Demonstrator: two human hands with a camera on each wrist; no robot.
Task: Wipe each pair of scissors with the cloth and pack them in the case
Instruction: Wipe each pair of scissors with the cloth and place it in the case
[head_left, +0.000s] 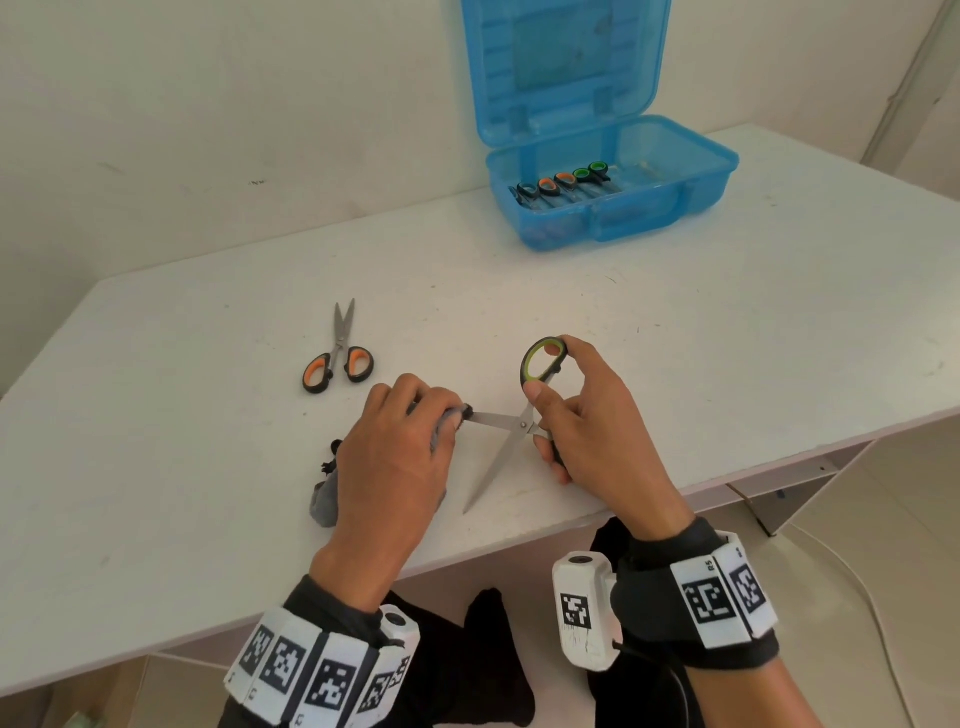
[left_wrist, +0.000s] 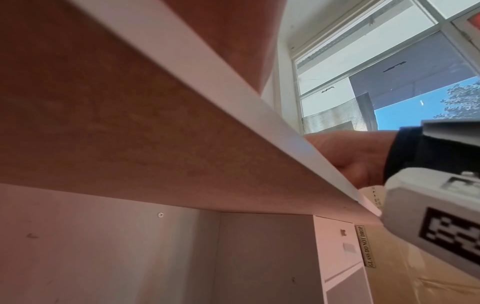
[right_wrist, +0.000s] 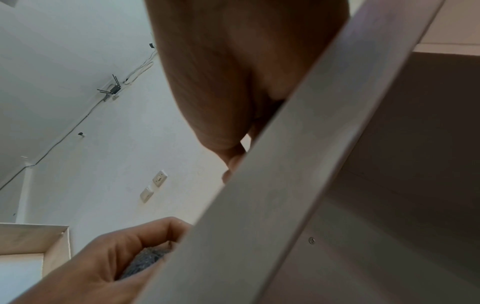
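Holding the green scissors (head_left: 522, 415) splayed wide at the near edge of the table (head_left: 675, 322), the right hand (head_left: 587, 421) has thumb and forefinger curled round the upper handle ring and its lower fingers folded over the other handle, which I take to be the way of keeping both blades apart and steady so each can be rubbed on its own. The left hand (head_left: 395, 457) is closed round the grey cloth (head_left: 324, 501), pinching a fold of it over the tip of the upper blade; the rest of the cloth trails out from under the palm onto the table. The lower blade points down toward the person, bare and shiny. These scissors have black handles with a yellow-green lining and plain steel blades, free of any marks I can see. A second pair, the orange scissors (head_left: 338, 351), lies shut well to the left, apparently waiting its turn. At the far side the blue case (head_left: 701, 176) stands open, lid up, with several pairs already lined up inside, handles showing orange, green and grey. The wrist views show mostly the table's underside.
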